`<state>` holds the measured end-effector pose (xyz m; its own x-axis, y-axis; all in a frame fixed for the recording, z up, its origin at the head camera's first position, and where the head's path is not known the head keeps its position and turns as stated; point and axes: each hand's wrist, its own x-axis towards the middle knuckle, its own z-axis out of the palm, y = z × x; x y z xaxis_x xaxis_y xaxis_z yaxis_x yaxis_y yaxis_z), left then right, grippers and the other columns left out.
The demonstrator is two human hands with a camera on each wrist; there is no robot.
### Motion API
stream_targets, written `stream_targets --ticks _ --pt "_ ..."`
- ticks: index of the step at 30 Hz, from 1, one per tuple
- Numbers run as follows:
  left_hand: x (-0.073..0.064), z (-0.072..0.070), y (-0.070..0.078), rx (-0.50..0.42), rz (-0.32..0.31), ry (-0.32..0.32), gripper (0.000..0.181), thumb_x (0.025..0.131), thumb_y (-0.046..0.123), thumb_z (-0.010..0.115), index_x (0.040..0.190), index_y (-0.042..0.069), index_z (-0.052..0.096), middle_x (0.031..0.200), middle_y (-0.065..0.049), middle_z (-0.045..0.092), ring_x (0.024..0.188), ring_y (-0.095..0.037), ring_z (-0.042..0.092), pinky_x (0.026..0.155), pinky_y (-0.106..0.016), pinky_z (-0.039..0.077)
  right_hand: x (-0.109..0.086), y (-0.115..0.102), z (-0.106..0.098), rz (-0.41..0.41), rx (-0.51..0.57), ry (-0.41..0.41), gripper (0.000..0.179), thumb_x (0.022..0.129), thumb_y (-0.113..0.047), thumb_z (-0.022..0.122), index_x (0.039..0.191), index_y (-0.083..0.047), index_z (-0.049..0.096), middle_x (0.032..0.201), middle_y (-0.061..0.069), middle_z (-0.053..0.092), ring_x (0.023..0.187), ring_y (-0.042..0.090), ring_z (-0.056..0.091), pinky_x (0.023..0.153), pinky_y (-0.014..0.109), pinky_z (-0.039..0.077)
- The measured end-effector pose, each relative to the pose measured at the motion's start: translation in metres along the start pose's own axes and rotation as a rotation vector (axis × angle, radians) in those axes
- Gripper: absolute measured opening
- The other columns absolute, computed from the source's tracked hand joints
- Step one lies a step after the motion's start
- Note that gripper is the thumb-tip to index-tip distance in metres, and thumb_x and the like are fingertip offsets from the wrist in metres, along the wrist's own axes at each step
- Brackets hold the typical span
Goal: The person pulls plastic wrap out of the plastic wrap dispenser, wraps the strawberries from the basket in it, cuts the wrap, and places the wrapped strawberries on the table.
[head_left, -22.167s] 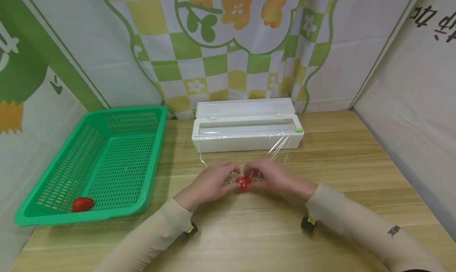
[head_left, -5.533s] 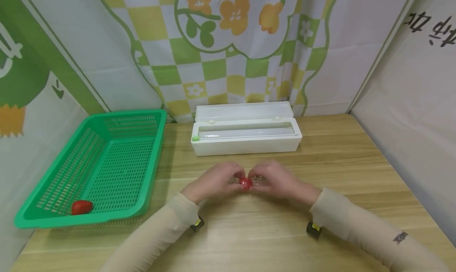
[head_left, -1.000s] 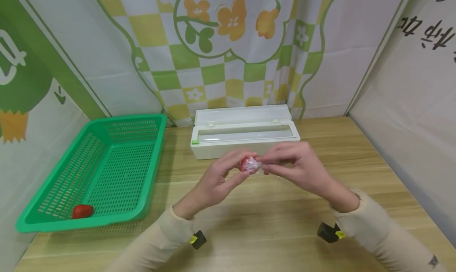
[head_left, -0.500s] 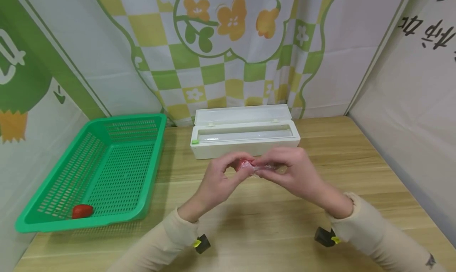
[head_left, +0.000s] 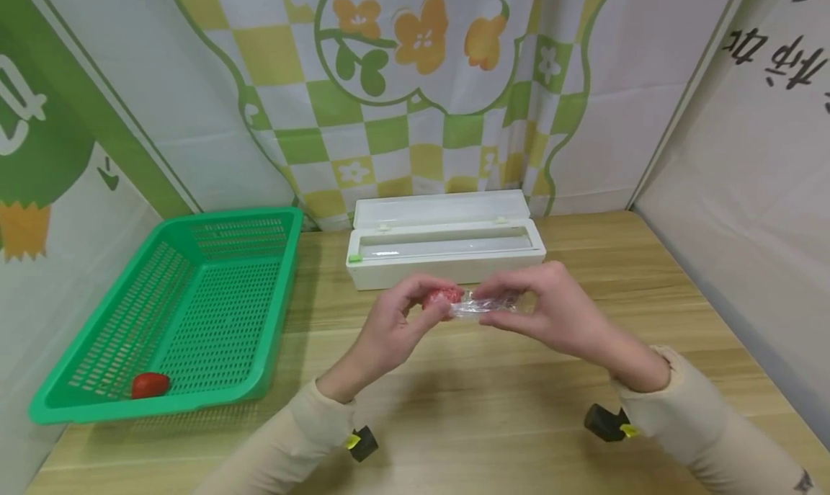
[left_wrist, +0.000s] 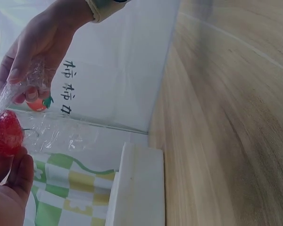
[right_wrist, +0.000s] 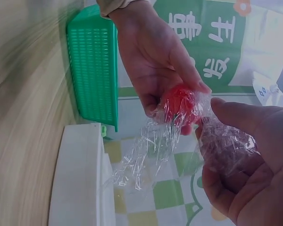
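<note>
My left hand point(head_left: 395, 329) holds a small red fruit point(head_left: 442, 295) between thumb and fingers, raised above the table. Clear cling film is wrapped around the fruit; a thin green stem pokes out of it in the left wrist view, but its exact kind is hard to tell. My right hand point(head_left: 560, 311) grips a bunched end of the cling film point(right_wrist: 221, 146) to the right of the fruit. Another loose tail of film hangs from the fruit in the right wrist view. Behind both hands stands a white cling film box point(head_left: 447, 273) with its lid up.
A green plastic basket point(head_left: 275, 308) stands at the left, with a second red fruit point(head_left: 150, 385) near its front edge. The green slider point(head_left: 354, 258) sits at the left end of the box. A patterned curtain point(head_left: 415, 127) hangs behind the table.
Earlier, film stretched from the box to the fruit; it is now detached, the slider moved left. Both hands lifted the fruit. Lately my right hand shifted slightly right, spreading the film end.
</note>
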<state>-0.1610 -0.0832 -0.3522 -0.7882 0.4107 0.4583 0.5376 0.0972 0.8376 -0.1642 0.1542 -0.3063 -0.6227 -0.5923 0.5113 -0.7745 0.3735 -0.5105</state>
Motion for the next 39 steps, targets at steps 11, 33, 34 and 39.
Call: stream_targets --ticks 11,33,34,39 --pt "-0.001 -0.001 -0.002 -0.067 0.003 -0.12 0.021 0.1 0.007 0.056 0.119 0.001 0.061 0.116 -0.016 0.068 0.092 -0.011 0.066 0.081 -0.034 0.061 0.003 0.01 -0.009 0.179 0.266 -0.116 0.017 0.083 -0.006 0.078 0.099 -0.01 0.076 0.097 0.004 0.076 0.076 0.006 0.067 0.062 0.027 0.058" --pt "-0.001 0.005 -0.005 -0.297 -0.074 -0.112 0.026 0.097 0.006 0.06 0.121 -0.002 0.055 0.125 -0.021 0.059 0.107 -0.016 0.067 0.09 -0.038 0.059 0.004 0.006 0.004 0.183 0.138 0.022 0.011 0.082 -0.015 0.08 0.093 -0.017 0.078 0.089 -0.004 0.077 0.067 0.005 0.061 0.055 0.021 0.052" --pt "-0.001 0.006 -0.005 -0.314 -0.08 -0.105 0.024 0.098 0.006 0.059 0.12 -0.004 0.056 0.125 -0.022 0.058 0.106 -0.016 0.067 0.09 -0.038 0.059 0.004 0.005 0.005 0.172 0.125 0.042 0.011 0.082 -0.015 0.08 0.092 -0.017 0.079 0.088 -0.005 0.077 0.066 0.004 0.061 0.054 0.021 0.051" --pt "-0.001 0.012 -0.002 -0.283 -0.106 -0.034 0.025 0.093 0.003 0.066 0.116 -0.002 0.057 0.124 -0.019 0.059 0.109 -0.014 0.063 0.09 -0.034 0.059 0.002 0.001 0.013 0.094 0.046 0.128 0.011 0.08 -0.012 0.082 0.089 -0.017 0.078 0.084 -0.005 0.076 0.062 0.001 0.059 0.053 0.018 0.05"
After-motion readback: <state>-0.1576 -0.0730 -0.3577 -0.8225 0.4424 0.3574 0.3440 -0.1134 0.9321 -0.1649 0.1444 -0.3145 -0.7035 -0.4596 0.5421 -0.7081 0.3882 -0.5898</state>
